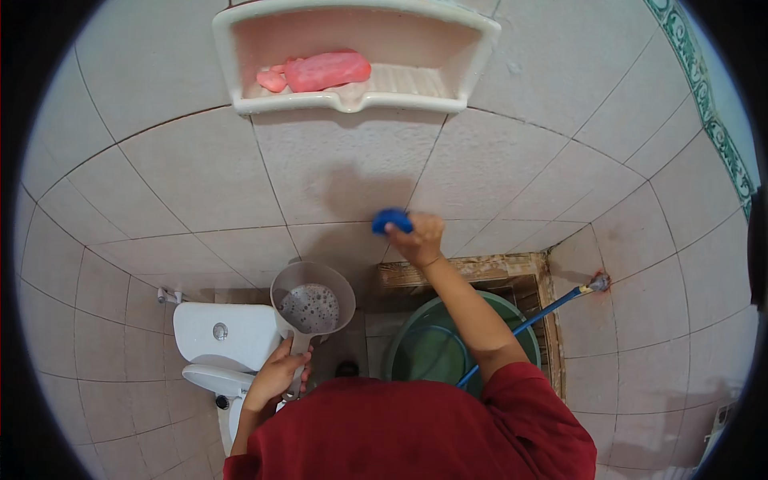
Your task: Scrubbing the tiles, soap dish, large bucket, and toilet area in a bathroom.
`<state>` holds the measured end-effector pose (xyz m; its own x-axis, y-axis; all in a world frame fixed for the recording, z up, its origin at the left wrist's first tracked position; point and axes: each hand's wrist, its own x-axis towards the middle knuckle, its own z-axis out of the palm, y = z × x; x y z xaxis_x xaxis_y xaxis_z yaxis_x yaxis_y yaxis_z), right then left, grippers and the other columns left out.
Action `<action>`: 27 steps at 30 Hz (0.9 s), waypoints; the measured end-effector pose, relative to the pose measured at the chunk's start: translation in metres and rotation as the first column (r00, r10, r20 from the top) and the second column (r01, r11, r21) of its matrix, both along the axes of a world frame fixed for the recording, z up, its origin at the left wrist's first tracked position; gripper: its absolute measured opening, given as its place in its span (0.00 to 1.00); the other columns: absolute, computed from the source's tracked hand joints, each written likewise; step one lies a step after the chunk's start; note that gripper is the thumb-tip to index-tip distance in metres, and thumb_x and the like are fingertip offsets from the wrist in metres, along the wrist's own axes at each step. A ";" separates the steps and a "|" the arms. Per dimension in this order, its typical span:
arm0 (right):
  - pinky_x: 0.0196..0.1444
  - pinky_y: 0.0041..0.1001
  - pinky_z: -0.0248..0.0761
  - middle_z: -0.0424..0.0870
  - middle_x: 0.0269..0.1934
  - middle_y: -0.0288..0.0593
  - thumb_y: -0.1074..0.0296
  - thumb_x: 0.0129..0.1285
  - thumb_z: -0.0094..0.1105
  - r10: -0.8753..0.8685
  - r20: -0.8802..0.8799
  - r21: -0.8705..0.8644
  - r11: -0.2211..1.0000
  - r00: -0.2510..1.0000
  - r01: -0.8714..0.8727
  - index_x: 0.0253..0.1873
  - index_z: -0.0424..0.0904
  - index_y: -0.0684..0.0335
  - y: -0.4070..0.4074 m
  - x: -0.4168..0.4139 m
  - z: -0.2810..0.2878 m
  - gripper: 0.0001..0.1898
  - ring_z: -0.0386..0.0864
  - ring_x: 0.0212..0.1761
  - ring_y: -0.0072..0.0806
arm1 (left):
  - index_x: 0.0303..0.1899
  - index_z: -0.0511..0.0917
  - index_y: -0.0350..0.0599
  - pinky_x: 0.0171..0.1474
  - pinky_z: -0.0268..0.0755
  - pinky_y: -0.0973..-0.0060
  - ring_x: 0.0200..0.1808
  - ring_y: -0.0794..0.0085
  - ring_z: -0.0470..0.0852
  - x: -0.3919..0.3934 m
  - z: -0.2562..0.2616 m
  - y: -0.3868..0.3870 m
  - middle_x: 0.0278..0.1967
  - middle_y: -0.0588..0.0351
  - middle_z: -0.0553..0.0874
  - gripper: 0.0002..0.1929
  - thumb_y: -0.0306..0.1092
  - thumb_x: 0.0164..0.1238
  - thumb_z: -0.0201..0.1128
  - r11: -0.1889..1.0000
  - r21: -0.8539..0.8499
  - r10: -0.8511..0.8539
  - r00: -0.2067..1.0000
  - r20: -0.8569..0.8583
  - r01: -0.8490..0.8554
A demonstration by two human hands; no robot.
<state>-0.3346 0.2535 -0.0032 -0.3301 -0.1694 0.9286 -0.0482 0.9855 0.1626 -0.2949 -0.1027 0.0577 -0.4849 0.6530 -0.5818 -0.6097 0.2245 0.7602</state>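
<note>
My left hand (280,373) grips the handle of a pale plastic water dipper (348,300), which holds greyish, bubbly liquid. My right hand (420,237) is closed on a blue scrubbing brush or sponge (391,221), slightly blurred, against or close to the tiled wall (354,174); whether it touches cannot be told. Above both hands, a white ceramic shelf (288,105) on the wall holds a pink, wet-looking bar or bundle (329,71) with a smaller pink piece beside it.
A white toilet (246,324) stands at the left. Below my right forearm is a large green tub (414,336) of water beside a worn brown ledge (480,268). A blue hose (549,309) runs from a tap (599,282) on the right wall into the tub.
</note>
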 end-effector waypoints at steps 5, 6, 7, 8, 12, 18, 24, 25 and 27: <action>0.32 0.31 0.58 0.70 0.37 0.35 0.58 0.44 0.58 -0.013 0.584 0.232 0.961 0.812 -0.152 0.47 0.73 0.30 0.058 0.050 -0.060 0.21 0.69 0.33 0.30 | 0.44 0.66 0.40 0.19 0.63 0.80 0.16 0.77 0.67 0.002 0.007 0.001 0.18 0.59 0.69 0.10 0.31 0.62 0.47 0.999 0.001 0.037 0.999 0.021 -0.037; 0.32 0.32 0.58 0.71 0.37 0.35 0.58 0.44 0.59 -0.043 0.577 0.235 0.965 0.816 -0.116 0.46 0.73 0.31 0.070 0.057 -0.055 0.20 0.69 0.34 0.30 | 0.45 0.65 0.40 0.19 0.64 0.80 0.17 0.77 0.68 0.002 0.005 -0.002 0.19 0.59 0.70 0.11 0.31 0.61 0.48 0.998 0.023 0.052 0.998 0.038 -0.052; 0.33 0.32 0.58 0.71 0.37 0.35 0.57 0.45 0.60 -0.072 0.572 0.237 0.968 0.817 -0.081 0.46 0.74 0.32 0.079 0.062 -0.044 0.19 0.69 0.34 0.31 | 0.45 0.65 0.40 0.19 0.64 0.80 0.17 0.77 0.68 0.002 0.005 -0.003 0.19 0.59 0.70 0.11 0.31 0.61 0.48 0.998 0.022 0.055 0.998 0.040 -0.056; 0.35 0.33 0.58 0.70 0.39 0.37 0.57 0.44 0.62 -0.064 0.457 0.192 0.981 0.887 -0.028 0.47 0.72 0.34 0.088 0.063 -0.034 0.21 0.68 0.37 0.32 | 0.45 0.65 0.39 0.19 0.64 0.80 0.17 0.77 0.68 0.002 0.005 -0.004 0.19 0.59 0.70 0.12 0.31 0.61 0.48 0.998 0.006 0.068 0.997 0.024 -0.068; 0.38 0.37 0.56 0.67 0.43 0.42 0.57 0.39 0.68 -0.072 0.062 0.024 0.997 0.996 0.070 0.50 0.66 0.37 0.086 0.048 0.031 0.29 0.66 0.41 0.37 | 0.45 0.65 0.38 0.19 0.63 0.81 0.16 0.78 0.68 0.006 0.004 0.001 0.18 0.60 0.70 0.12 0.32 0.61 0.49 0.996 -0.036 0.079 0.997 -0.008 -0.079; 0.38 0.37 0.57 0.67 0.44 0.42 0.56 0.40 0.66 -0.032 0.021 -0.006 0.999 0.999 0.032 0.53 0.64 0.37 0.043 0.010 -0.016 0.31 0.66 0.42 0.37 | 0.45 0.66 0.39 0.18 0.62 0.81 0.16 0.78 0.68 0.007 0.008 0.014 0.18 0.60 0.70 0.12 0.33 0.62 0.48 0.996 -0.074 0.054 0.998 -0.033 -0.056; 0.39 0.32 0.60 0.69 0.44 0.39 0.59 0.50 0.55 0.152 0.502 0.100 0.968 0.851 -0.232 0.52 0.69 0.33 0.041 0.041 -0.084 0.21 0.69 0.38 0.34 | 0.44 0.66 0.36 0.19 0.59 0.82 0.15 0.78 0.66 0.011 0.015 0.029 0.16 0.60 0.68 0.13 0.33 0.62 0.48 0.998 -0.064 -0.003 1.000 -0.023 0.002; 0.39 0.33 0.60 0.70 0.44 0.39 0.61 0.51 0.53 0.099 0.589 0.154 0.960 0.802 -0.232 0.52 0.70 0.33 0.055 0.051 -0.093 0.20 0.69 0.38 0.34 | 0.44 0.66 0.36 0.19 0.59 0.82 0.15 0.78 0.66 0.011 0.016 0.030 0.16 0.60 0.68 0.13 0.33 0.62 0.48 0.998 -0.062 0.006 0.999 -0.031 -0.008; 0.40 0.34 0.61 0.71 0.41 0.41 0.64 0.53 0.49 -0.025 0.739 0.105 0.991 0.673 -0.078 0.52 0.69 0.33 0.077 0.077 -0.099 0.21 0.70 0.40 0.35 | 0.45 0.66 0.36 0.19 0.60 0.82 0.15 0.78 0.66 0.012 0.017 0.028 0.16 0.60 0.69 0.13 0.33 0.62 0.48 0.999 -0.019 0.027 1.000 0.009 -0.027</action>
